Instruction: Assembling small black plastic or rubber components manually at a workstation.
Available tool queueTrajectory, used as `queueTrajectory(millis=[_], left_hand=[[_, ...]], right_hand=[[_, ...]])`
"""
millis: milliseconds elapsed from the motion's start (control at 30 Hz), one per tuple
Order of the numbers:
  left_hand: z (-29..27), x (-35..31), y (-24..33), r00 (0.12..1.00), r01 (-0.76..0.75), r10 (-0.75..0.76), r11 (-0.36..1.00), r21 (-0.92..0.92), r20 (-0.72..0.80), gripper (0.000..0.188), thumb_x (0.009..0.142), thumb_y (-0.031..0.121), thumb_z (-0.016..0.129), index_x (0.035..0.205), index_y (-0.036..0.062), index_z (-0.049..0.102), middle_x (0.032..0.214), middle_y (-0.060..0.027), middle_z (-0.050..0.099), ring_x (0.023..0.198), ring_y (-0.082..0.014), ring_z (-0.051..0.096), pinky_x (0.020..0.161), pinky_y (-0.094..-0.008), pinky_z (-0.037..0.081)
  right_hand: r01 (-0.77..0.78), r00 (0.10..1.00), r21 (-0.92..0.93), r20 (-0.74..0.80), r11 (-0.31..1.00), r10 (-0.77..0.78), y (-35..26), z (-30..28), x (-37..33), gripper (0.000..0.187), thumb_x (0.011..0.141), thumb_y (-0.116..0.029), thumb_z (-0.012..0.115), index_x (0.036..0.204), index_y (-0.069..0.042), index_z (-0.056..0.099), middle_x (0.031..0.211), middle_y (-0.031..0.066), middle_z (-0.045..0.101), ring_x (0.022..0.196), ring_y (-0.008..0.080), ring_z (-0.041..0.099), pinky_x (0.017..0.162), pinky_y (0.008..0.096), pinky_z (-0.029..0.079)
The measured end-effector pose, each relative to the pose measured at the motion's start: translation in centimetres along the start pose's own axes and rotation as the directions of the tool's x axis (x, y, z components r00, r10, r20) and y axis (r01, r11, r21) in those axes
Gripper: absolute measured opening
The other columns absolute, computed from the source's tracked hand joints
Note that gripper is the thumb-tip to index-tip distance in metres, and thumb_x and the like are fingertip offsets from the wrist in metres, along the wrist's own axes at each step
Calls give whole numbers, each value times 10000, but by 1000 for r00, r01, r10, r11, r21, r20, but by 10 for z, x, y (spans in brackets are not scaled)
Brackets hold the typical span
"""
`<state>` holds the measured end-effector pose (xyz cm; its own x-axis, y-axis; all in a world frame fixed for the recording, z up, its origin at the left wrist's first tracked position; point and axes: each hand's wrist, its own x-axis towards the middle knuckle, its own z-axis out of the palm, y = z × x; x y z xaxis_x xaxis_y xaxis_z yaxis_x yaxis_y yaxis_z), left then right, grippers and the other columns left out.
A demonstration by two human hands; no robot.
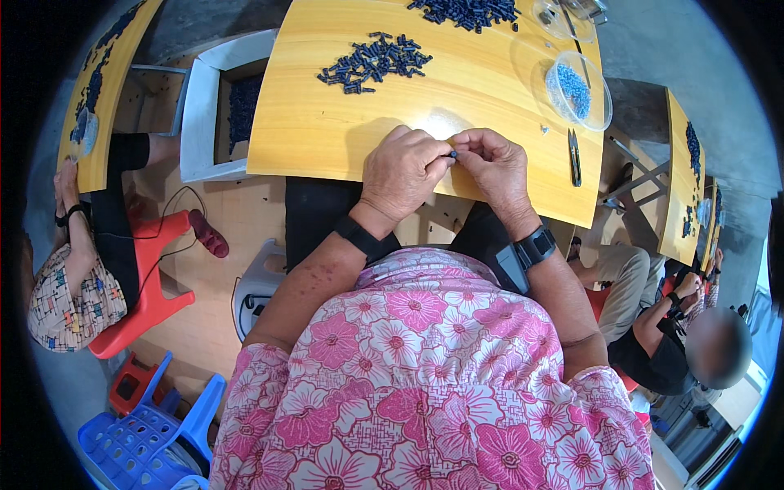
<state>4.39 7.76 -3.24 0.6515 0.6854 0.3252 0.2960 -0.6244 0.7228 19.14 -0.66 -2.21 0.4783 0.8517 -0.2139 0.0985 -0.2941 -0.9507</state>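
At the near edge of the yellow wooden table, my left hand [406, 173] is closed, with thumb and forefinger pinching a small dark blue plastic piece [453, 153]. Its tip pokes out between the fingers; the rest is hidden. My right hand [496, 169] meets it there, thumb and fingertips pinched together against the piece's end. Whatever sits in those right fingertips is too small to make out. Beyond my hands lies a loose pile of short dark blue plastic pieces [374, 63], with a larger heap [467, 11] at the far edge.
Right of my hands are black thread snips [575, 158] and a clear tub [602, 114] of tiny light blue parts. A white box [201, 122] with dark pieces stands left of the table. People work at side tables; a red stool [153, 282] and blue chair [135, 429] stand left.
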Motion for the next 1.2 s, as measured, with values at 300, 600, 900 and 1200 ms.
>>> queueTrajectory(millis=[300,600,900,1200], left_hand=[[-1,1,2,1000,-4,4,1000,5,5,83,744,193,722,791,127,702,753,-32,627,759,-254,575,663,-366,489],[-3,-2,-1,999,-29,26,998,57,47,90,727,158,678,807,118,686,826,-42,622,835,-261,580,700,-388,502],[4,-3,-4,999,-44,45,998,35,-23,160,701,146,675,839,66,694,880,-88,648,898,-294,607,711,-411,514],[5,-2,-4,999,-2,4,998,59,-38,116,733,161,688,758,48,688,807,-114,640,780,-308,626,631,-420,515]], right_hand=[[212,977,-192,24,958,-211,-19,-1,19,149,893,-4,592,1000,-11,695,978,44,694,850,95,615,768,229,504],[451,892,-124,86,884,-443,-33,43,44,194,964,-120,549,1082,-32,676,953,60,641,864,130,571,807,272,482],[491,867,-275,245,827,-434,-34,42,44,257,938,-242,558,1039,-35,671,927,157,636,856,320,616,809,369,499],[574,809,-234,309,785,-499,-28,41,49,331,947,-335,522,1040,-50,664,911,163,628,861,341,605,802,398,489]])
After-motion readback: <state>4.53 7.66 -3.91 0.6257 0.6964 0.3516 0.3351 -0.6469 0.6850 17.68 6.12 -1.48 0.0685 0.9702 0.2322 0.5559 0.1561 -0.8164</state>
